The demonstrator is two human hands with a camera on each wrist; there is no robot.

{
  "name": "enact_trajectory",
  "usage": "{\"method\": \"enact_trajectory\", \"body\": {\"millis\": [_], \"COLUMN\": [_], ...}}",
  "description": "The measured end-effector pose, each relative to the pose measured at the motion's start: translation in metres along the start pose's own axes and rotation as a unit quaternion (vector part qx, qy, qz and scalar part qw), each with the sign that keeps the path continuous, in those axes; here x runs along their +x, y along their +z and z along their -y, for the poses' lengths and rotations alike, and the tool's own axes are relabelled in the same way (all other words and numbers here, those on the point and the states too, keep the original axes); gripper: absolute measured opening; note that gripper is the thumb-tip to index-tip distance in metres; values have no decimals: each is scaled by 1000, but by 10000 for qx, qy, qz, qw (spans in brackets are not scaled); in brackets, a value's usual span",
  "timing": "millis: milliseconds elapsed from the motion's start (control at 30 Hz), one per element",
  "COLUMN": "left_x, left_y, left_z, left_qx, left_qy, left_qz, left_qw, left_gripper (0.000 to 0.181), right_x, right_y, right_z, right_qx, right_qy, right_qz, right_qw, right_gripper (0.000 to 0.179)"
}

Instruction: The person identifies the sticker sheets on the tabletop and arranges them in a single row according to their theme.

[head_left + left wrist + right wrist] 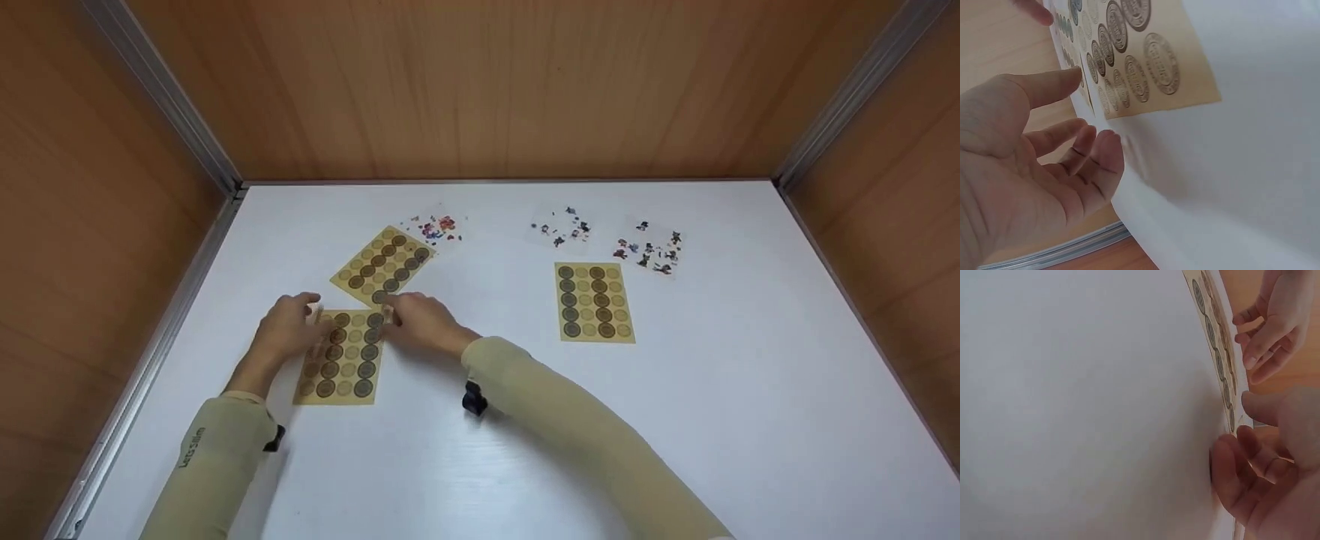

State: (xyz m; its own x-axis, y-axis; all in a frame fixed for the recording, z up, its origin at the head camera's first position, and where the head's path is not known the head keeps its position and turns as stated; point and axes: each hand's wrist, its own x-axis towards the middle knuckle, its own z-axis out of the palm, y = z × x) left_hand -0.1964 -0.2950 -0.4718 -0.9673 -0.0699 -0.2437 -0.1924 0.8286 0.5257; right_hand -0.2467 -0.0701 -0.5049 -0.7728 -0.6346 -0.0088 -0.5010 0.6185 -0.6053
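A tan sheet of round seal stickers (pixel 349 360) lies flat between the two hands, its rows of circles dark and pale. Over its upper left corner my left hand (pixel 289 326) hovers with loosely bent fingers; the left wrist view shows the thumb (pixel 1058 87) apart from the fingers and nothing held. My right hand (pixel 424 322) is at the upper right corner of that sheet, thumb and forefinger spread apart, the other fingers (pixel 1224 472) bent near the tabletop. Whether it touches the sheet cannot be told. A second sticker sheet (pixel 382 262) lies slanted just beyond.
A third sticker sheet (pixel 595 302) lies to the right. Behind are a clear sheet with red and blue bits (pixel 439 227) and two clear sheets with small dark figures (pixel 562 227) (pixel 651 247). Wooden panels (pixel 495 90) wall the white table (pixel 750 390).
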Motion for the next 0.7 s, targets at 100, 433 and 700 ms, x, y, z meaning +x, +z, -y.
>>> {"method": "enact_trajectory", "body": {"millis": [100,433,700], "left_x": [10,55,78], "left_y": [-5,2,18], "left_z": [-7,-24,-31], "left_qx": [81,-168,-666], "left_qy": [239,330,211], "left_qz": [-166,651,994], "left_qw": [9995,9972,9926], "left_gripper": [73,99,94], "right_x": [5,21,23], "right_y": [-12,-23,-16], "right_z": [-6,-29,-36], "right_qx": [-159,-539,-1004], "right_qy": [65,100,-230], "right_qz": [-414,-368,-92], "right_qw": [9990,9978,9946], "right_gripper": [44,63,59]}}
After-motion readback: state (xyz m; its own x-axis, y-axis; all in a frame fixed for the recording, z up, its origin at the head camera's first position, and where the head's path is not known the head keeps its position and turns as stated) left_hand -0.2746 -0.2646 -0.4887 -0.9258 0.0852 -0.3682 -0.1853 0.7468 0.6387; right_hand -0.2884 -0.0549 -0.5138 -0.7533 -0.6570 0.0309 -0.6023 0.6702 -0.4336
